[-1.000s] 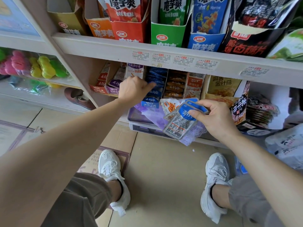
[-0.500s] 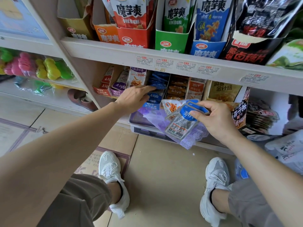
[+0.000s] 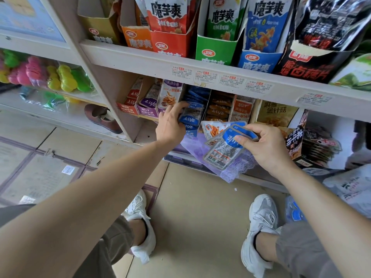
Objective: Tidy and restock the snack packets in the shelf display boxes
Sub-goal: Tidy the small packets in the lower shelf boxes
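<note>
At the front edge of the lower shelf (image 3: 147, 135), towards its left end, the left hand (image 3: 170, 125) curls its fingers over the front packets (image 3: 191, 115) in the blue box (image 3: 189, 132). This box stands between the purple box (image 3: 147, 109) and the brown packets (image 3: 219, 109). The step looks like making room in that box for more stock. It would go best if the left hand moves the row as one block, upright and square, so that a clean gap opens. It should not drag the box off the shelf edge or nudge the purple box beside it. To the right, just off the shelf edge, the right hand (image 3: 267, 147) pinches the spare packets (image 3: 222, 151) by their blue tops, thumb on the face. A purple bag (image 3: 232, 171) hangs beneath; whether that hand holds it too I cannot tell. Those packets should be squared into one stack, turned to face as the row does, and slid in together. The slick film will likely fan out or slip under a loose pinch, so a firm grip is wise.
</note>
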The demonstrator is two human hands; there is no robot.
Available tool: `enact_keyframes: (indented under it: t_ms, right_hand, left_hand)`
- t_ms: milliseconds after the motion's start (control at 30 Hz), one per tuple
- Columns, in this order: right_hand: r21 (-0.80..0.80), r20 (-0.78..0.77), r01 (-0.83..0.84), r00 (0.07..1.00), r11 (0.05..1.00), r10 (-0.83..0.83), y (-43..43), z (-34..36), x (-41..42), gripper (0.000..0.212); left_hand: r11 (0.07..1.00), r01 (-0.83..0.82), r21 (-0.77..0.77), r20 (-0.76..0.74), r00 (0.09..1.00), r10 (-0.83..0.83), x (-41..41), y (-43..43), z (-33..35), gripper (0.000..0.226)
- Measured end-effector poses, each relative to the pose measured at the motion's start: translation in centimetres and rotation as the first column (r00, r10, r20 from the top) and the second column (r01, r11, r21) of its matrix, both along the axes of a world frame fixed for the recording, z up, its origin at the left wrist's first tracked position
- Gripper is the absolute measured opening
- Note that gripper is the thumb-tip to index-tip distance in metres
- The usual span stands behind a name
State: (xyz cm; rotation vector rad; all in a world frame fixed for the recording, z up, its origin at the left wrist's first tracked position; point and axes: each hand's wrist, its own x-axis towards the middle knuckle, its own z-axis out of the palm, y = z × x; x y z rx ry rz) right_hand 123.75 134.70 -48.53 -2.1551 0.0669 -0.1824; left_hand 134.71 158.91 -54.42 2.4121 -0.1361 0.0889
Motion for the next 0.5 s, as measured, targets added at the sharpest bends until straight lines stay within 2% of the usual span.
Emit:
enact_keyframes:
  t_ms: [133, 300, 433, 500]
  right_hand:
    - [0.013, 0.01, 0.005, 1.0, 1.0, -0.005, -0.1, 0.4, -0.1, 0.021]
    - [0.044, -0.019, -0.023, 1.0, 0.999, 0.024, 0.3, 0.9, -0.1, 0.024]
    - [0.03, -0.044, -0.131, 0.99, 0.991, 0.133, 0.5, 2.2, -0.1, 0.02]
    - [0.017, -0.038, -0.181, 0.983, 0.983, 0.182, 1.0, 3.1, 0.4, 0.023]
  left_hand:
    - [1.0, -0.014, -0.022, 0.041, 0.999, 0.015, -1.0, 1.5, -1.1, 0.069]
    - [0.997, -0.051, -0.063, -0.004, 0.999, 0.051, -4.3, 2.9, -1.4, 0.076]
    - [0.93, 0.1, -0.355, -0.15, 0.975, -0.162, -4.2, 3.5, 0.1, 0.096]
    - [0.872, 0.099, -0.479, -0.269, 0.93, -0.253, -3.7, 3.8, 0.8, 0.112]
